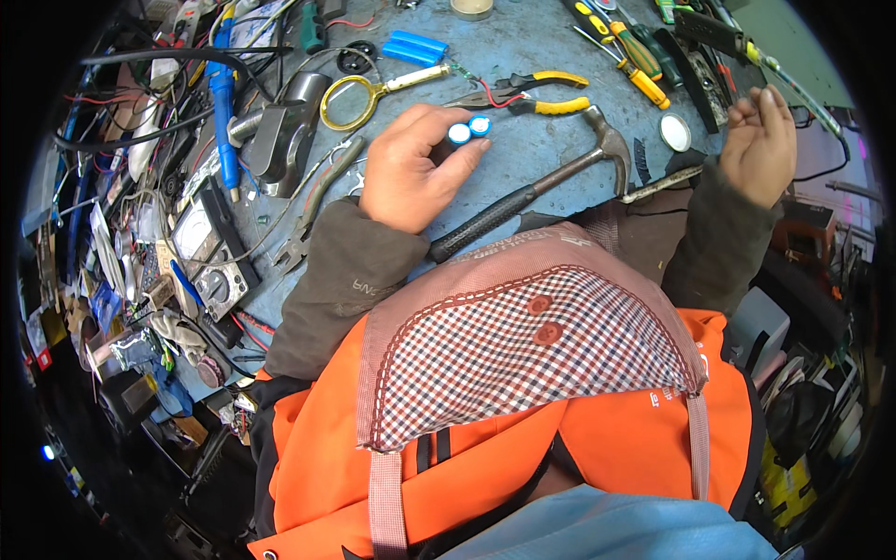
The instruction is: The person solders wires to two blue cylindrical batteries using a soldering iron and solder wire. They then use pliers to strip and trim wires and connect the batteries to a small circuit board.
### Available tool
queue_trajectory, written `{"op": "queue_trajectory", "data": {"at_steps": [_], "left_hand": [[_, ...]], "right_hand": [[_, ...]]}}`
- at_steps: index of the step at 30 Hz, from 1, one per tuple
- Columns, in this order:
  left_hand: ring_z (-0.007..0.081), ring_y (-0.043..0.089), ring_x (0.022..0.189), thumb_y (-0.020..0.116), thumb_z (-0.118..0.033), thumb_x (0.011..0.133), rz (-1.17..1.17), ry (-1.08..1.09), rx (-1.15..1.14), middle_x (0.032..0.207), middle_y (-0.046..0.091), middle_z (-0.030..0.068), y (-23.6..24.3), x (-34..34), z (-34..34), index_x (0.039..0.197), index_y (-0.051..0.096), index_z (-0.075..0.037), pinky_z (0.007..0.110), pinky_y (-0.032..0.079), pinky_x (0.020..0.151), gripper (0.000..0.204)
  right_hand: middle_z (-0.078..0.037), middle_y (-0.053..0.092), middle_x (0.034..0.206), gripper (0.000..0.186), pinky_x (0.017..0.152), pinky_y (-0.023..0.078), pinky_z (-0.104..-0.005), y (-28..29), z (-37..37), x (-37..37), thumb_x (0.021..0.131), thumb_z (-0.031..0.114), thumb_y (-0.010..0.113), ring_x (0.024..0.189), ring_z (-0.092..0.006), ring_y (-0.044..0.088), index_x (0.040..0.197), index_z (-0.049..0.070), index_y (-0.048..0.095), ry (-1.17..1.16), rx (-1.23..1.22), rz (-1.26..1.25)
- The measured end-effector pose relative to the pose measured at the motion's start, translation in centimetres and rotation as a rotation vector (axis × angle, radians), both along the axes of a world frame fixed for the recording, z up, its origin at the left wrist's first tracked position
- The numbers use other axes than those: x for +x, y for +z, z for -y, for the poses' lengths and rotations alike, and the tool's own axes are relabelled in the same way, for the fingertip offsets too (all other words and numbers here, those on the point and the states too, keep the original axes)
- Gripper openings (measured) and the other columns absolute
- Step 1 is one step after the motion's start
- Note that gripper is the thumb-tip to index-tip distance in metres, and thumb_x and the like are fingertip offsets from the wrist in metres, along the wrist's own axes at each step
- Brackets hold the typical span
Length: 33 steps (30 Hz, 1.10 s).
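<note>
My left hand (pixel 411 173) is closed around a pair of blue battery cells (pixel 470 131), held side by side between thumb and fingers with their pale round ends showing. Beyond it, a magnifying glass (pixel 349 103) with a gold rim lies on the blue-grey bench. A claw hammer (pixel 551 182) with a black grip rests just right of that hand. Over at the right, my right hand (pixel 761 149) is raised with loosely curved fingers and nothing visible in it. Nearest to it are a soldering iron (pixel 793 84) with its cable and a small round white-topped tin (pixel 675 133).
Yellow-handled pliers (pixel 551 93) with a red wire, another blue cell pack (pixel 413 47) and several screwdrivers (pixel 639 70) lie at the back. Leftward are grey-handled cutters (pixel 317 201), a multimeter (pixel 215 257), a blue-handled tool (pixel 223 112) and tangled cables.
</note>
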<state>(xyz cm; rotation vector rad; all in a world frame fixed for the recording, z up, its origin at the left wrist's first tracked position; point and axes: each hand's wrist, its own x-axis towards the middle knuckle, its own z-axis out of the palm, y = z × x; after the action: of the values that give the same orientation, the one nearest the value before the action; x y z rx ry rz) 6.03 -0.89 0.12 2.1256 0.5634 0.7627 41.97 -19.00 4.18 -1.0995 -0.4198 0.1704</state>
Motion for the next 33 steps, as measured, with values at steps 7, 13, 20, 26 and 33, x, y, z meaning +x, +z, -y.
{"op": "queue_trajectory", "data": {"at_steps": [7, 13, 20, 26, 33], "left_hand": [[0.0205, 0.064, 0.072, 0.085, -0.01, 0.086, 0.04, 0.007, -0.003, 0.091, 0.068, 0.0102, -0.1, -0.1, -0.1, 0.112, 0.075, -0.001, 0.032, 0.052, 0.064, 0.028], [0.0237, 0.07, 0.078, 0.084, -0.012, 0.086, 0.034, 0.003, -0.068, 0.096, 0.068, 0.0114, -0.2, -0.4, 0.1, 0.118, 0.074, -0.003, 0.034, 0.056, 0.066, 0.034], [0.015, 0.063, 0.071, 0.084, -0.006, 0.085, 0.066, -0.011, 0.002, 0.098, 0.066, 0.008, -0.8, -0.7, -0.2, 0.128, 0.07, -0.004, 0.029, 0.052, 0.063, 0.045], [0.0211, 0.067, 0.08, 0.085, -0.012, 0.082, 0.058, -0.002, 0.024, 0.106, 0.068, 0.0101, -0.4, -1.1, 0.0, 0.132, 0.067, -0.006, 0.033, 0.056, 0.068, 0.053], [0.0253, 0.067, 0.084, 0.084, -0.013, 0.081, 0.045, 0.012, -0.005, 0.106, 0.066, 0.0117, -0.6, -1.1, 0.0, 0.136, 0.063, -0.006, 0.036, 0.057, 0.072, 0.059]], "right_hand": [[-0.004, 0.07, 0.1, 0.022, 0.069, 0.05, -0.0211, -1.7, -3.6, -15.3, 0.099, -0.002, 0.07, 0.081, -0.0067, 0.063, 0.121, -0.002, 0.067, 0.7, -0.309, 0.223], [-0.009, 0.068, 0.117, 0.042, 0.068, 0.053, -0.022, -3.0, -6.1, -17.3, 0.092, -0.001, 0.077, 0.081, -0.0061, 0.064, 0.132, -0.004, 0.063, 0.852, -0.517, 0.364], [-0.01, 0.067, 0.124, 0.049, 0.074, 0.055, -0.0218, -3.4, -6.5, -17.7, 0.09, -0.003, 0.078, 0.088, -0.0074, 0.065, 0.137, -0.003, 0.061, 0.913, -0.568, 0.311], [-0.01, 0.065, 0.126, 0.054, 0.075, 0.054, -0.0217, -3.4, -6.4, -18.0, 0.089, -0.005, 0.077, 0.09, -0.0082, 0.065, 0.14, -0.003, 0.059, 0.94, -0.591, 0.298], [-0.009, 0.065, 0.126, 0.053, 0.075, 0.054, -0.022, -3.4, -6.5, -18.0, 0.091, -0.006, 0.075, 0.091, -0.0092, 0.067, 0.141, -0.002, 0.057, 0.97, -0.618, 0.302]]}}
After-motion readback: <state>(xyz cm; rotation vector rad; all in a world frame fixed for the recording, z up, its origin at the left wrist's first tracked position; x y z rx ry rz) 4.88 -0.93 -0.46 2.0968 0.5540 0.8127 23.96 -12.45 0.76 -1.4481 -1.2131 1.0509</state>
